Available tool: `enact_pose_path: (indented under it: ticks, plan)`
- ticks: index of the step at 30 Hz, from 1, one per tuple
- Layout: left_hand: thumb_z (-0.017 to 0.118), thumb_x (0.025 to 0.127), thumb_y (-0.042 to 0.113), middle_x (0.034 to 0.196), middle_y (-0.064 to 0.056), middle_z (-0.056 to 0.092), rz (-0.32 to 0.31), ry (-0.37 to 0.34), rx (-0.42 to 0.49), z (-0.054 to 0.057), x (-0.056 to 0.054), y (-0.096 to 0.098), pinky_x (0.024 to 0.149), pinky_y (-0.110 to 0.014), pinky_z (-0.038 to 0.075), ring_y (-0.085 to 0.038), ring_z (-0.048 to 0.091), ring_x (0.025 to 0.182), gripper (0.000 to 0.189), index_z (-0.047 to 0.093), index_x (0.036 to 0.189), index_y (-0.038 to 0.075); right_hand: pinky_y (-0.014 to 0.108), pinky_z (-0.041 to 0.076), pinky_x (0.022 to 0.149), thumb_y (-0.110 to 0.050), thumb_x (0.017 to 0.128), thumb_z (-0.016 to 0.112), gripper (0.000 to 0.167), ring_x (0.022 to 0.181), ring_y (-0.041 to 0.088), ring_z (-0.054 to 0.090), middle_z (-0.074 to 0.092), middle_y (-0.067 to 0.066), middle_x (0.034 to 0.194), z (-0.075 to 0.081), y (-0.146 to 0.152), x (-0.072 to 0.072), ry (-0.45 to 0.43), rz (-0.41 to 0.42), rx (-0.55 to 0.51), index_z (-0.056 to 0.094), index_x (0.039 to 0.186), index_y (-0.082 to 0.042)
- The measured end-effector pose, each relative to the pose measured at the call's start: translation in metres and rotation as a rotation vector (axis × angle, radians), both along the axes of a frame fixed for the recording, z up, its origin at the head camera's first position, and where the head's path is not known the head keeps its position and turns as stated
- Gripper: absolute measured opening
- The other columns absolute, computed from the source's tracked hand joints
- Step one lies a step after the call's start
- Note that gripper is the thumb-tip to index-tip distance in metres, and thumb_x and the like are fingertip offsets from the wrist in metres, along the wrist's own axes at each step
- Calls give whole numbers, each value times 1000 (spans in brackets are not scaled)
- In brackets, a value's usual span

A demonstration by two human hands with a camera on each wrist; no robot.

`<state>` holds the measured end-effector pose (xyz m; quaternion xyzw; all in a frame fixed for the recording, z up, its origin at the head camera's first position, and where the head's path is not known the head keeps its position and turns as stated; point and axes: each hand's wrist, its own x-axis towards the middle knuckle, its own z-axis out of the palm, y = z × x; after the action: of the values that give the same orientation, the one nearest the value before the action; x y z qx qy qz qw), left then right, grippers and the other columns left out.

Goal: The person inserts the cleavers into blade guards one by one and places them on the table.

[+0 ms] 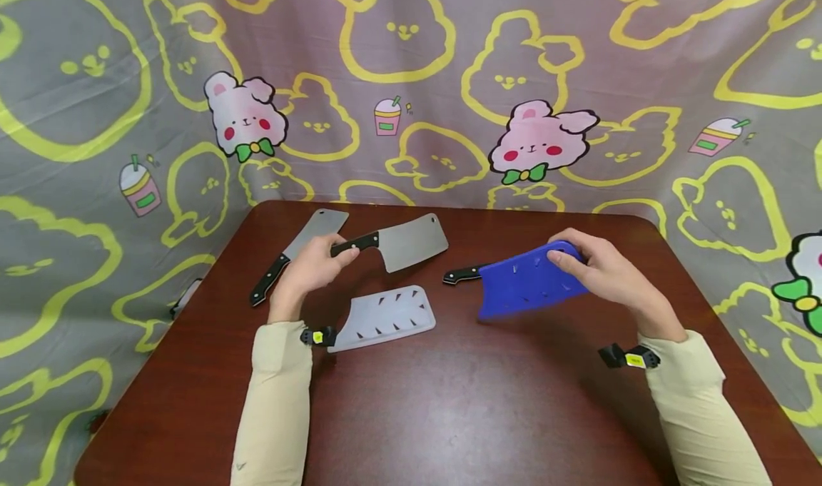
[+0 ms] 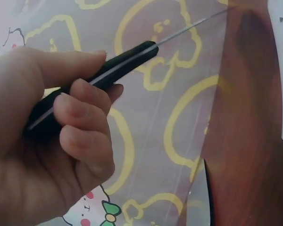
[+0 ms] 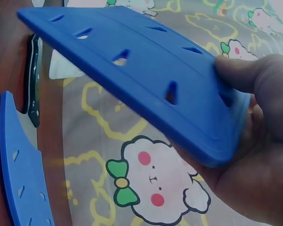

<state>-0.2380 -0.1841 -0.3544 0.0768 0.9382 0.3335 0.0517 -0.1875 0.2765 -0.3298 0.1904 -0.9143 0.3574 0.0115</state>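
Note:
My left hand (image 1: 316, 263) grips a cleaver (image 1: 416, 242) by its black riveted handle (image 2: 92, 87), the broad blade pointing right above the table. On the right, my right hand (image 1: 594, 261) pinches the rounded end of a blue slotted blade guard (image 1: 529, 282), raised off the table. Behind that guard a black knife handle (image 1: 461, 275) shows in the head view. The right wrist view reveals its blade partly inside another blue guard (image 3: 21, 165) lying on the table. A white blade guard (image 1: 388, 315) lies flat below the held cleaver.
A second cleaver (image 1: 315, 235) with a black handle lies at the back left of the brown table (image 1: 449, 400). A patterned curtain (image 1: 443, 86) hangs behind and beside the table. Each wrist wears a small black camera.

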Motion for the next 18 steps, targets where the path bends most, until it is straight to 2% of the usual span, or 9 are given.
enact_pose_path:
  ticks: [5,8,11,15,18]
  plan:
    - [57,98,41,63,-1,39,1,34,13,11,6,0,51,-31,33,-16,36,53,39,58,118,7,26,54,68,-29,101,54,25,81,13,67,65,8,106,3,2,1,47,-121,-61,59,123,-17]
    - [59,97,43,59,0,37,-2,60,48,16,9,-2,50,-31,32,-17,34,50,39,60,115,9,24,55,63,-26,102,53,30,76,7,66,63,9,108,3,5,1,99,-155,-96,57,129,-15]
    - [59,96,46,60,0,39,-10,104,90,19,12,-5,53,-32,34,-17,36,53,40,63,112,10,20,54,60,-21,101,55,31,73,2,64,63,-2,105,4,7,2,175,-193,-152,58,131,-14]
    - [60,95,47,59,0,40,-16,140,164,23,15,-11,52,-32,35,-18,38,52,38,65,109,11,15,51,59,-15,98,58,29,68,0,62,62,-16,92,4,8,3,284,-237,-258,62,127,-10]
    - [61,95,45,57,-1,40,-29,157,237,27,19,-17,46,-31,34,-18,38,47,37,65,108,10,15,51,57,-10,98,59,28,65,1,62,63,-13,88,3,10,2,325,-230,-385,62,125,-3]
